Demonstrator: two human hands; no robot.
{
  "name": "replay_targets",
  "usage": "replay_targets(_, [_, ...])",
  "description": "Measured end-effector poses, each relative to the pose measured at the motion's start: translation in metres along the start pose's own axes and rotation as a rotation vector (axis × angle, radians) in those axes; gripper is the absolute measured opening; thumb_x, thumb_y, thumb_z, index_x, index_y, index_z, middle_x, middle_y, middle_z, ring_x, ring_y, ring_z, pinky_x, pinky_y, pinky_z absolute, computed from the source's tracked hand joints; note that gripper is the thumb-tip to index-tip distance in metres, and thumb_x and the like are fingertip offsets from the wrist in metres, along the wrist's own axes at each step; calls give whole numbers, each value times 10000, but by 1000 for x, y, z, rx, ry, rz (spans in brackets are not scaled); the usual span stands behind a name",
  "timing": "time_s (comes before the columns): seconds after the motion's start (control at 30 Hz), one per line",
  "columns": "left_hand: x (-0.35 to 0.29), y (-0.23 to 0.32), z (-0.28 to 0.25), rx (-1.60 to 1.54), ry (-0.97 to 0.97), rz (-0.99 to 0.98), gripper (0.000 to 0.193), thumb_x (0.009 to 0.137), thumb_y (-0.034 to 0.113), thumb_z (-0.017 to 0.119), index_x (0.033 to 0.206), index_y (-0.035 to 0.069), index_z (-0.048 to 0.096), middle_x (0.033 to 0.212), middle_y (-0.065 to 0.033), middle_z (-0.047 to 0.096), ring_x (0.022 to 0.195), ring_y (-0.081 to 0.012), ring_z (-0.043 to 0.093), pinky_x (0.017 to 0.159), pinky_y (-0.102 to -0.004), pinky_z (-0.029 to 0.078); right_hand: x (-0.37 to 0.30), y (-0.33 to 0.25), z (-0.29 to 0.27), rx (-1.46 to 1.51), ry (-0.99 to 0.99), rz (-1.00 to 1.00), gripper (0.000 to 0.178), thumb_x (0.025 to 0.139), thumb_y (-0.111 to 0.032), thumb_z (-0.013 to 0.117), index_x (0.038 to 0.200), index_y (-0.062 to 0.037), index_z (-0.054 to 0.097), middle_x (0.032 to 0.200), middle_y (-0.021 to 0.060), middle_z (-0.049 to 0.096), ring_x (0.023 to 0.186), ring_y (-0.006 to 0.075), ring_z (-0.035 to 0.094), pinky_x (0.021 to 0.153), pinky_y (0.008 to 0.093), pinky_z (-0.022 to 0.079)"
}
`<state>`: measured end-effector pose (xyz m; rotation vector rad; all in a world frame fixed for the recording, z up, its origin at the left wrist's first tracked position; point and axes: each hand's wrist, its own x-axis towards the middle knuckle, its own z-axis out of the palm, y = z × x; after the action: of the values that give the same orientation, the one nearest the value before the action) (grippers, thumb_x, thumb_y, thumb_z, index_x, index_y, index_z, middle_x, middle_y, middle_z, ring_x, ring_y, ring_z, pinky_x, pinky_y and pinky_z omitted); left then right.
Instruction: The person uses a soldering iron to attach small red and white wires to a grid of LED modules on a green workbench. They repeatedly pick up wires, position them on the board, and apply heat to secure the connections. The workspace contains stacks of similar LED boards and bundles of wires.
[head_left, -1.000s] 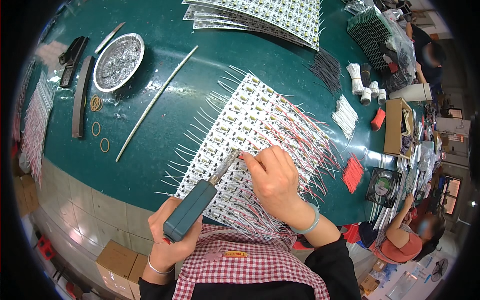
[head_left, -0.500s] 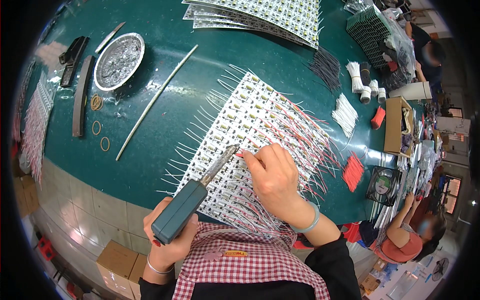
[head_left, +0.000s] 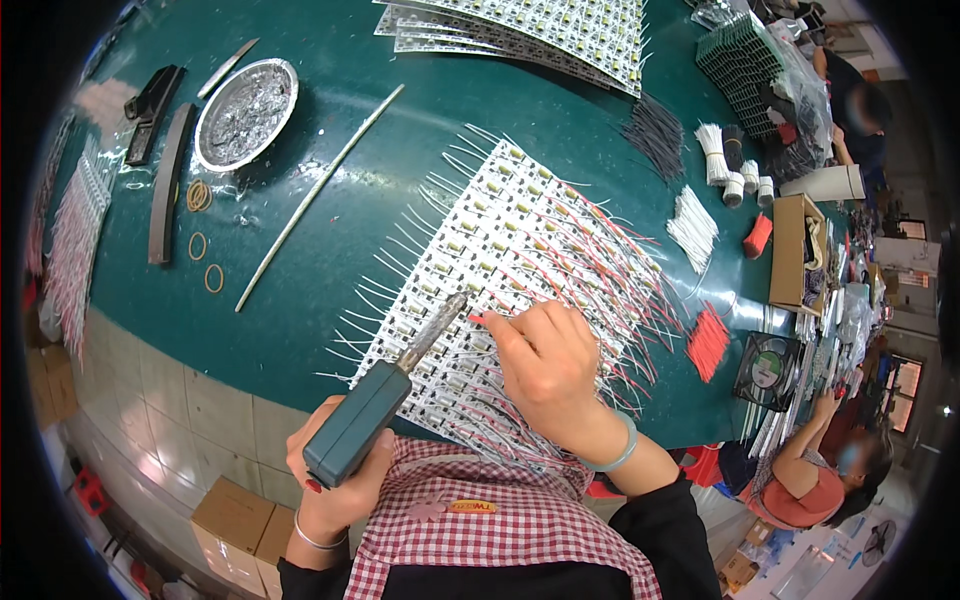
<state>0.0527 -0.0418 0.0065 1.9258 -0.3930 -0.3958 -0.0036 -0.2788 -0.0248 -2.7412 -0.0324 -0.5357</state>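
My left hand point(head_left: 350, 455) is closed around the green, boxy handle of a soldering gun point(head_left: 357, 420). Its grey tip rests over or on a white circuit board panel point(head_left: 450, 260), which carries rows of small components. In a pinch, my right hand point(head_left: 550, 365) holds a short red wire point(head_left: 477, 319), its end close to the soldering tip. Whether tip and wire touch the board I cannot tell. White wires stick out along the panel's left edge, and many red and white wires fan out on its right side.
On the green table point(head_left: 330, 250) lie a bowl of solder scraps point(head_left: 247, 115), a thin stick point(head_left: 320, 197), rubber bands point(head_left: 197, 246) and bundles of red wires point(head_left: 708, 342) and white wires point(head_left: 692, 228). Stacked panels point(head_left: 520, 45) stand at the back. Another person point(head_left: 810, 470) works at the right.
The soldering tip has moved slightly left, away from the wire. My right hand has come a little nearer to me, still pinching the red wire. The view has shifted slightly.
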Motion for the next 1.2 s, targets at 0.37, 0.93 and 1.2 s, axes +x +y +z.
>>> replay_targets(0.37, [-6,-4,3,-16,10,27,209,703,-67,717,903,-71,658,870,-148,677,718,-208,668,644,-285,515,0,-5,3,5,-3,38,281,683,35,688,957,-24,714,727,40,503,684,213,514,600,347,393])
replay_targets(0.93, [-3,-3,1,33,-11,44,149,705,-64,713,834,-46,640,787,-120,639,651,-201,630,597,-287,483,4,-8,3,-49,-11,29,226,709,15,678,931,-16,708,713,46,473,669,213,496,587,347,376])
replay_targets(1.2, [-8,-7,-6,29,-10,65,191,696,-70,711,881,-74,660,821,-145,657,664,-215,652,602,-285,501,2,-8,0,-53,-68,7,207,765,-32,664,966,17,665,770,55,473,741,212,502,629,340,378])
